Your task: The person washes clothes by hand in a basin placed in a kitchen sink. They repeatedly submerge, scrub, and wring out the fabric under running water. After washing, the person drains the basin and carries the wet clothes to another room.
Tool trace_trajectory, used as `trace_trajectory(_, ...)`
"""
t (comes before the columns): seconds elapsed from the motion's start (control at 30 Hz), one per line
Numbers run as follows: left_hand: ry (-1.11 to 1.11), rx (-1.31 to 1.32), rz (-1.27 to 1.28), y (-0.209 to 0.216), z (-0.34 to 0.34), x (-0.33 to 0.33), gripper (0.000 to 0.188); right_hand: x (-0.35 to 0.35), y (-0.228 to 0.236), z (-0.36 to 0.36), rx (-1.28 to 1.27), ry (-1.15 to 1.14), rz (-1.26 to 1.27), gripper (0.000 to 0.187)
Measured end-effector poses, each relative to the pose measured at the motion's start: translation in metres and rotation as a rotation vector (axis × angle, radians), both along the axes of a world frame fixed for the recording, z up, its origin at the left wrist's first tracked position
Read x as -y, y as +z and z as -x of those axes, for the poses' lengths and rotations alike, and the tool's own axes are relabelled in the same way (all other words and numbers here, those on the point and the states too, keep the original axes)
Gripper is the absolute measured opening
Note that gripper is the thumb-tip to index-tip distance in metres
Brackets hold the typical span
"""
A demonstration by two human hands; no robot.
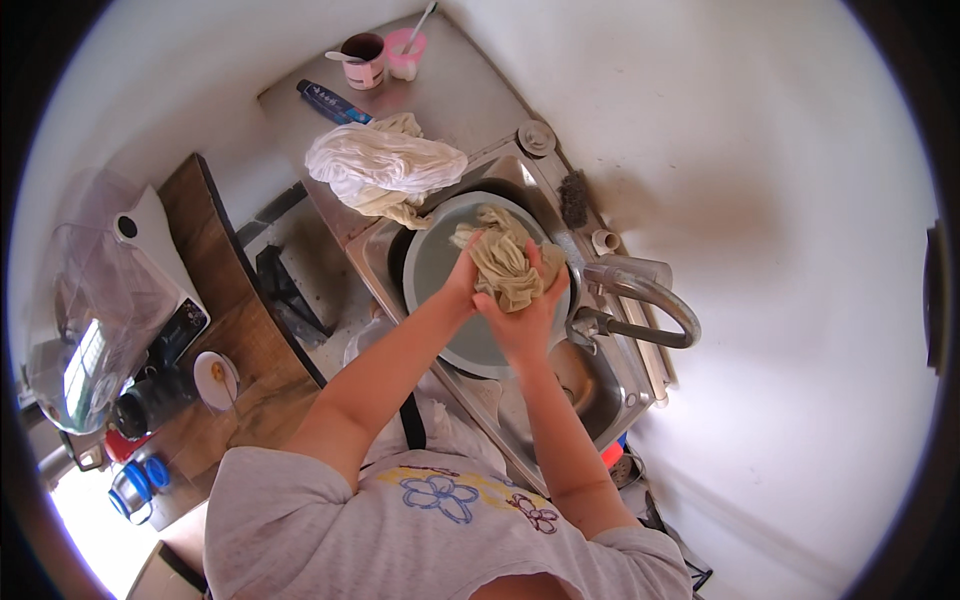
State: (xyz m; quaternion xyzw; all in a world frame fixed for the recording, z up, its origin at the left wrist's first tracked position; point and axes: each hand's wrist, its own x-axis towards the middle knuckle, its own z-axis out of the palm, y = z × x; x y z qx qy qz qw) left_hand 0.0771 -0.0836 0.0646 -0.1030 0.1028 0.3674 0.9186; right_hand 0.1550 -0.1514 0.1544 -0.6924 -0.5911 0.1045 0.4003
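A bunched, wet-looking olive-beige cloth [505,262] is gripped between my two hands over a pale basin [425,290] of water. My left hand [465,280] closes on its left side. On the other side, my right hand [530,318] wraps its fingers and thumb round the lower part. The basin sits in one bowl of a steel double sink [375,250]. Beyond it, a crumpled white cloth [385,160] lies on the steel counter, with beige fabric showing under it. The cloth and my hands hide part of the basin.
A curved tap [680,315] stands right of the basin. At the far end of the counter are a pink cup [362,75] with a spoon, a pink cup [408,62] with a toothbrush and a dark blue tube [333,102]. A wooden worktop [270,395] lies left.
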Motion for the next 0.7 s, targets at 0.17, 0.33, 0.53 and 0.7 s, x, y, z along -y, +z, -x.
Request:
trace_trajectory(0.17, -0.049, -0.403, -0.097, -0.029, -0.010, -0.011, 0.039, -0.025, -0.053, -0.001, -0.239, -0.041, 0.070, 0.073)
trace_trajectory(0.33, 0.166, -1.133, -0.271, -0.044, -0.022, -0.007, 0.038, -0.046, -0.079, -0.005, -0.673, -0.091, 0.042, 0.043)
trace_trajectory(0.53, 0.123, -1.789, -0.618, -0.034, -0.023, -0.008, 0.033, -0.057, -0.102, -0.016, -0.894, -0.264, 0.090, 0.027)
trace_trajectory(0.7, 0.030, -1.843, -0.920, -0.030, -0.017, -0.013, 0.027, -0.054, -0.140, -0.042, -1.432, -0.266, 0.257, 0.028)
